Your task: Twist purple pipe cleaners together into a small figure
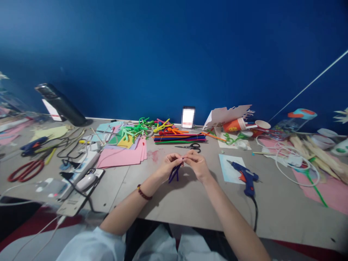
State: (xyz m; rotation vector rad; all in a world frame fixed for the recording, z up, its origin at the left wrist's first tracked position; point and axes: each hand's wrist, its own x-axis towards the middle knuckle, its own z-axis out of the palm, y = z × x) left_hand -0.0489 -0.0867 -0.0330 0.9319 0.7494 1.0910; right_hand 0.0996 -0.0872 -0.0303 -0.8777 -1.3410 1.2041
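Note:
Purple pipe cleaners (175, 174), bent and hanging downward, are pinched between my two hands above the middle of the table. My left hand (169, 166) closes on them with thumb and forefinger. Meeting it at the fingertips is my right hand (198, 165), also closed in a pinch at the upper end of the pipe cleaners. The exact grip point is hidden by the fingers. Just beyond the hands lie black-handled scissors (194, 146). Behind those, a bundle of coloured pipe cleaners (179, 138) rests on the table.
A blue glue gun (246, 175) lies on light blue paper at the right, its cord trailing forward. Pink paper (119, 156) and green pipe cleaners (138, 128) are at the left. Farther left are a power strip (81, 174), red-handled scissors (27, 170) and a dark bottle (61, 105). A phone (188, 117) stands against the wall.

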